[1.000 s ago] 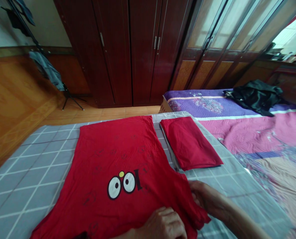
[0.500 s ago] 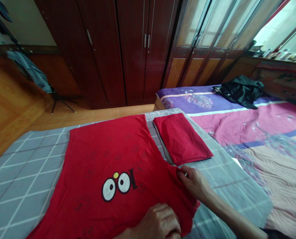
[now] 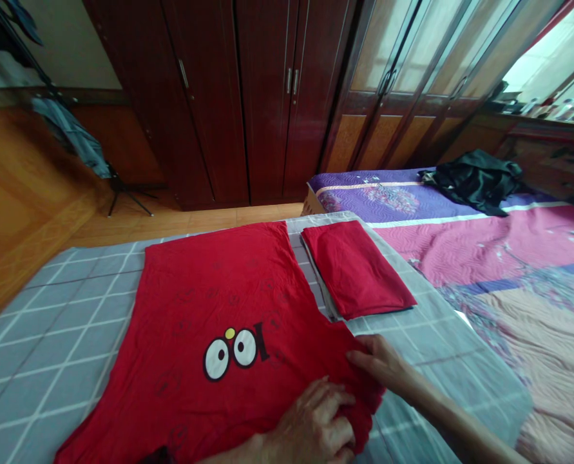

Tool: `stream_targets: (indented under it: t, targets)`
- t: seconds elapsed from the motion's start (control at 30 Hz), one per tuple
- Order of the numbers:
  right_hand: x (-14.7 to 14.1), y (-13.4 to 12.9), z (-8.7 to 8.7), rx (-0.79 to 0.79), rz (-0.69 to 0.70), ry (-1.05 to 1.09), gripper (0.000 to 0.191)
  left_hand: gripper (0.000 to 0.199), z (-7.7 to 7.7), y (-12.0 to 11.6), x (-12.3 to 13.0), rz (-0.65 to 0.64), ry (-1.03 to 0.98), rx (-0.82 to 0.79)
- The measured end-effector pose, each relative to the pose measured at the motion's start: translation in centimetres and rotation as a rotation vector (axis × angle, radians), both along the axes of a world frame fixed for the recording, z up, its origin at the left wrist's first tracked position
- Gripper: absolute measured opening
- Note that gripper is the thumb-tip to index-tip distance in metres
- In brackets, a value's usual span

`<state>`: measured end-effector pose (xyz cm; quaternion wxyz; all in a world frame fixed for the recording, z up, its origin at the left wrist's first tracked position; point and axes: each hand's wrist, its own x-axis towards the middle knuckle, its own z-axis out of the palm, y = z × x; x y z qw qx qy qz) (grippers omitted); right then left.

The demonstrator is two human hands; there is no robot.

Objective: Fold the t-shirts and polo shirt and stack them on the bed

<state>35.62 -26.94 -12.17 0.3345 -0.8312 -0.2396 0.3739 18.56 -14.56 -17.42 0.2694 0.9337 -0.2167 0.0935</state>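
Note:
A red T-shirt (image 3: 180,309) with a printed pair of cartoon eyes is spread over the grey checked sheet, its far edge towards the wardrobe. At its right side, my right hand (image 3: 376,361) pinches the edge of the sleeve between thumb and fingers. My left hand (image 3: 315,419) lies lower and nearer to me, fingers curled into the cloth by the sleeve; its fingertips are partly hidden. Just beyond my right hand rests a folded stack of red cloth (image 3: 357,267), with a grey layer showing at its left edge.
Beyond the grey sheet (image 3: 69,322), a second bed with a purple and pink cover (image 3: 436,238) stands to the right, a dark garment (image 3: 477,180) heaped on it. A dark red wardrobe (image 3: 262,129) lines the back. A tripod-footed rack (image 3: 117,183) with clothes stands at left.
My left hand has moved slightly up over the shirt, its fingers less tightly bunched. My right hand has slid a little down along the sleeve edge. The view has shifted slightly.

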Motion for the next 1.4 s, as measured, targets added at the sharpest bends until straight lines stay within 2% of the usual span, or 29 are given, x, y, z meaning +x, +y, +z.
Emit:
stream_targets:
  t: [0.1,0.2,0.23,0.3,0.4,0.43,0.47,0.53,0.6,0.7,0.8,0.87,0.93,1.0,1.07,1.13,1.27,1.33,1.4]
  targets:
    - [0.1,0.6,0.4,0.026,-0.042,-0.035,0.030,0.013,1.1,-0.1,-0.3,0.050,0.099,-0.042]
    - [-0.3,2.2,2.2,0.117,-0.010,0.062,0.029,0.006,2.4,-0.1,-1.1,0.168,0.246,-0.186]
    - [-0.6,3.0,3.0,0.143,-0.010,0.112,0.030,0.005,2.8,0.0,-1.5,0.233,0.324,-0.302]
    - [-1.1,4.7,4.9,0.187,-0.018,0.256,0.035,0.007,3.6,0.4,-2.6,0.384,0.527,-0.640]
    - [-1.6,7.0,6.9,0.294,-0.004,0.465,0.055,0.012,4.5,1.2,-4.7,0.537,0.812,-1.174]
    - [-1.6,7.6,7.0,0.326,0.012,0.468,0.057,0.015,4.8,1.5,-5.4,0.546,0.879,-1.268]
    - [-1.5,8.0,6.8,0.347,0.030,0.412,0.055,0.019,5.1,1.9,-6.0,0.540,0.930,-1.291]
    - [-1.2,8.5,5.6,0.319,0.093,0.144,0.041,0.022,5.9,2.4,-6.9,0.509,0.992,-1.130]
    - [-1.1,8.6,3.8,0.220,0.188,-0.229,0.032,0.022,6.8,2.8,-7.3,0.466,0.959,-0.830]
    - [-1.4,8.6,1.9,-0.021,0.343,-0.695,0.039,0.021,7.8,3.0,-6.9,0.394,0.766,-0.387]
    - [-1.9,8.7,1.8,-0.213,0.438,-0.853,0.027,0.038,7.7,2.7,-5.9,0.365,0.536,-0.021]
    - [-1.8,9.1,2.4,-0.233,0.457,-0.857,0.021,0.045,6.9,2.3,-5.4,0.368,0.441,0.159]
    - [-1.4,9.6,2.9,-0.206,0.465,-0.851,0.022,0.036,6.0,1.7,-5.1,0.325,0.410,0.259]
    - [-0.9,10.2,3.1,-0.180,0.484,-0.842,0.021,0.019,5.2,1.2,-5.0,0.229,0.407,0.302]
    - [-0.5,10.9,2.9,-0.168,0.507,-0.825,0.021,0.012,4.9,0.9,-5.1,0.143,0.376,0.329]
    - [-0.2,11.4,2.4,-0.174,0.525,-0.810,0.021,0.013,5.1,0.9,-5.2,0.133,0.292,0.365]
    - [0.2,12.0,1.8,-0.184,0.557,-0.806,0.020,0.010,6.1,1.2,-5.1,0.232,0.115,0.445]
    - [0.5,12.2,2.0,-0.188,0.569,-0.814,0.020,0.005,6.0,0.9,-4.7,0.201,0.085,0.469]
    - [0.7,12.3,2.3,-0.200,0.572,-0.827,0.019,0.012,5.5,0.3,-4.4,0.118,0.062,0.467]
